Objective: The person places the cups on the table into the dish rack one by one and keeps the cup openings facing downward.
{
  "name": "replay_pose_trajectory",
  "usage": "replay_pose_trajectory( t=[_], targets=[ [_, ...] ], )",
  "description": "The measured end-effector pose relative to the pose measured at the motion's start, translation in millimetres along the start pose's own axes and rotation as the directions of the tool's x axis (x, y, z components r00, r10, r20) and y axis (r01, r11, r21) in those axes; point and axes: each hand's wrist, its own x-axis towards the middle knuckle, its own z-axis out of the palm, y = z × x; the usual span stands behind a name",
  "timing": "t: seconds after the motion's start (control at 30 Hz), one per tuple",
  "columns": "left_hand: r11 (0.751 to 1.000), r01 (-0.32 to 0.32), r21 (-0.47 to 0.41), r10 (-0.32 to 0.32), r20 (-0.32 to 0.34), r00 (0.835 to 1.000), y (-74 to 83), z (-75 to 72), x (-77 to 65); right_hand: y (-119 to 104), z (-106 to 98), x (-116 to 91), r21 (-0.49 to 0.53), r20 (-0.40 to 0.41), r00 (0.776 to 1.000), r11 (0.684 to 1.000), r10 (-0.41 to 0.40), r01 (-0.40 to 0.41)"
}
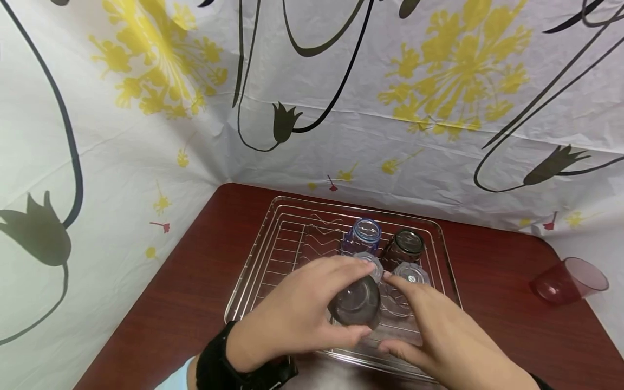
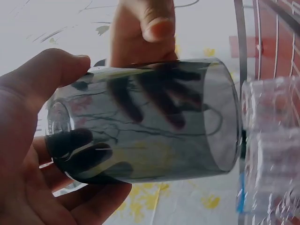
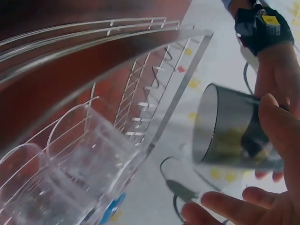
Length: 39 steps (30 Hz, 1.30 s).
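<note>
A smoky grey glass tumbler [image 1: 357,304] is upside down in my left hand [image 1: 297,306], its base up and its mouth facing the rack. My left fingers curl round the base end, as the left wrist view shows on the tumbler [image 2: 150,124]. My right hand [image 1: 446,330] is beside the tumbler with its fingers spread, and in the head view a gap separates them. Below, on the wire rack [image 1: 280,254], stand upturned glasses: a blue glass [image 1: 366,233], a dark glass [image 1: 408,244], and two clear glasses. One clear glass [image 1: 411,273] is partly behind my right fingers.
The rack sits in a metal tray [image 1: 351,209] on a dark red table [image 1: 195,260]. A pink glass [image 1: 565,284] is at the table's right side. Patterned white sheeting [image 1: 341,146] hangs behind and at both sides.
</note>
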Motion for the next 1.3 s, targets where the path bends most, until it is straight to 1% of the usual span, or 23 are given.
replay_pose_trajectory(
  t=[0.07, 0.17, 0.33, 0.4, 0.53, 0.67, 0.87, 1.03, 1.3],
  targets=[
    [0.999, 0.028, 0.021, -0.028, 0.016, 0.999, -3.3, -7.4, 0.8, 7, -1, -2, -0.001, -0.027, 1.000, 1.000, -0.008, 0.008],
    [0.996, 0.074, 0.050, -0.076, 0.026, 0.997, -10.6, -17.4, 1.4, 20, -3, -3, 0.007, -0.039, 0.999, 1.000, 0.008, -0.008],
    [0.984, 0.161, 0.081, -0.163, 0.023, 0.986, -19.9, -32.3, 1.3, 43, -3, -6, 0.004, -0.088, 0.996, 1.000, 0.014, -0.014],
    [0.979, 0.185, 0.086, -0.187, 0.023, 0.982, -21.7, -37.3, 1.5, 50, -2, -8, 0.003, -0.106, 0.994, 1.000, 0.024, -0.024],
    [0.969, 0.226, 0.095, -0.230, 0.031, 0.973, -25.7, -46.8, 3.2, 61, -1, -14, -0.004, -0.108, 0.991, 0.997, 0.074, -0.074],
    [0.953, 0.272, 0.135, -0.278, 0.026, 0.960, -32.4, -54.7, 4.8, 67, 1, -18, -0.007, -0.083, 0.991, 0.994, 0.107, -0.108],
    [0.923, 0.345, 0.172, -0.353, 0.016, 0.935, -49.3, -61.2, 6.3, 74, 3, -22, -0.011, -0.082, 0.991, 0.995, 0.102, -0.103],
    [0.897, 0.398, 0.191, -0.407, 0.006, 0.913, -67.7, -63.3, 7.8, 75, 4, -27, -0.018, -0.081, 0.991, 0.994, 0.103, -0.105],
    [0.868, 0.442, 0.226, -0.455, 0.004, 0.890, -97.2, -62.8, 12.5, 73, 7, -31, -0.018, -0.060, 0.990, 0.991, 0.129, -0.130]
  ],
)
